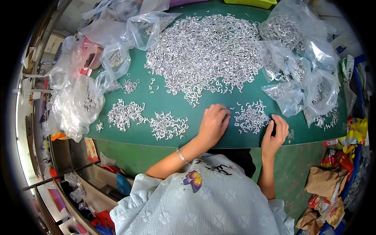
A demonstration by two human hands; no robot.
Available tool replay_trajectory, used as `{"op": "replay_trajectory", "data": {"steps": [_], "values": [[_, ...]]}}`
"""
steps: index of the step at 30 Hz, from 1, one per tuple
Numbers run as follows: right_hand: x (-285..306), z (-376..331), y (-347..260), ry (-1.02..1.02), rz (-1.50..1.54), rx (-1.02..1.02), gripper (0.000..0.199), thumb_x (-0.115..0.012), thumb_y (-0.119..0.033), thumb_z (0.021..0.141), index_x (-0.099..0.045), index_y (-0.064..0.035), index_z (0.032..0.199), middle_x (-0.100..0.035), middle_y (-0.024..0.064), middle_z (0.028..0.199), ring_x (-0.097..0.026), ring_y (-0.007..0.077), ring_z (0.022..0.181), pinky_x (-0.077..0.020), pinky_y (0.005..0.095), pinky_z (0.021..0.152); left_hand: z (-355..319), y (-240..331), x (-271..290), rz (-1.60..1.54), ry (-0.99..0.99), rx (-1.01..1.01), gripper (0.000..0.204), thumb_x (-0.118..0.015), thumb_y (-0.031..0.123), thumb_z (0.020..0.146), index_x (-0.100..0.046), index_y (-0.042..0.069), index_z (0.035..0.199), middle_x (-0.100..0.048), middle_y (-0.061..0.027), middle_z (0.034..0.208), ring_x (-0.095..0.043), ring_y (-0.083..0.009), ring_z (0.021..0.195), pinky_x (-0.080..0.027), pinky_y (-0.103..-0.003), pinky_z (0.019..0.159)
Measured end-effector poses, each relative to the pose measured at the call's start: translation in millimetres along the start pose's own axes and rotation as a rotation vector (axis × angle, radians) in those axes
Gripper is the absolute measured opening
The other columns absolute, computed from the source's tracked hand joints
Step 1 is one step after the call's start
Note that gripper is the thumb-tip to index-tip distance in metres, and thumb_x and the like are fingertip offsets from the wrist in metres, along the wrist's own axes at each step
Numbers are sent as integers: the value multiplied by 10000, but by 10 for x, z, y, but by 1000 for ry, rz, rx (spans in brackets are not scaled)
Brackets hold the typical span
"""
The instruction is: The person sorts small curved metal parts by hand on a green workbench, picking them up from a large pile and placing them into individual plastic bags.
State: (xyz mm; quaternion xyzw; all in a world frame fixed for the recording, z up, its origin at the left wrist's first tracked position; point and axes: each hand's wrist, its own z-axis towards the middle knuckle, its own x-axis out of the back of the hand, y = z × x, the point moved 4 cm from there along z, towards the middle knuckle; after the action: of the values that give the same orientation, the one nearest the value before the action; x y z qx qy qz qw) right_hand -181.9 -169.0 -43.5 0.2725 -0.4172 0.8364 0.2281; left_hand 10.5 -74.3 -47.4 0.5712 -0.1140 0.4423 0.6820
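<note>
Small silver-coloured curved metal pieces lie on the green tabletop (pixel 137 62). The big heap (pixel 207 51) of them spreads over its far middle. My left hand (pixel 213 124), with a bangle on the wrist, rests palm down at the left side of a small pile (pixel 250 117). Its fingers are bent and drawn together; whether a piece is in them is hidden. My right hand (pixel 276 133) is at the pile's right edge, thumb and fingers loosely curved and apart, with nothing visible in it. Left of my left hand lie two more small piles, one nearer (pixel 168 126) and one farther off (pixel 125 114).
Clear plastic bags of metal rings and pieces crowd the table's left side (pixel 115 58) and right side (pixel 286 94). A pink container (pixel 92 57) stands among the left bags. A yellow-green tray (pixel 254 3) sits at the far edge. An open drawer (pixel 98 180) is below left.
</note>
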Motion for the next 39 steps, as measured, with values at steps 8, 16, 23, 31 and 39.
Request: {"op": "replay_trajectory", "data": {"steps": [8, 16, 23, 31, 39], "values": [[-65, 202, 9, -407, 332, 0, 386, -544, -76, 914, -524, 21, 1287, -523, 179, 1344, -431, 360, 1313, -310, 413, 1092, -76, 147, -120, -180, -48, 19, 376, -585, -76, 824, -552, 12, 1188, -516, -185, 1259, -498, -378, 1182, -419, -419, 993], [-211, 227, -50, -669, 347, 163, 400, -505, -103, 936, -503, -3, 1323, -502, 166, 1377, -390, 347, 1348, -279, 442, 1127, -204, 317, -108, -384, -90, -101, 417, -502, -85, 873, -494, 4, 1281, -455, -192, 1372, -452, -357, 1289, -407, -438, 1026], [-169, 302, -76, -682, 135, 341, 411, -555, -118, 912, -519, -1, 1304, -491, 131, 1400, -390, 329, 1352, -289, 449, 1125, -1024, 276, -606, -1339, -1171, 692, 363, -406, 135, 1031, -440, -9, 1363, -570, -187, 1265, -555, -238, 1194, -430, -355, 1035], [63, 60, -90, -647, 207, 170, 505, -601, -93, 874, -463, 10, 1348, -474, 153, 1406, -404, 339, 1338, -312, 459, 1113, -1009, 124, -1184, -2027, -868, 1147, 620, -293, 412, 1032, -242, -34, 1459, -268, -275, 1501, -303, -350, 1399, -263, -426, 1160], [145, -214, -165, -690, 119, 284, 495, -604, -75, 845, -489, 22, 1316, -473, 163, 1396, -410, 350, 1332, -326, 473, 1102, -866, 291, -1258, -2307, -842, 885, 686, -373, 489, 975, -264, 17, 1462, -270, -246, 1507, -261, -352, 1412, -191, -461, 1180]]}}
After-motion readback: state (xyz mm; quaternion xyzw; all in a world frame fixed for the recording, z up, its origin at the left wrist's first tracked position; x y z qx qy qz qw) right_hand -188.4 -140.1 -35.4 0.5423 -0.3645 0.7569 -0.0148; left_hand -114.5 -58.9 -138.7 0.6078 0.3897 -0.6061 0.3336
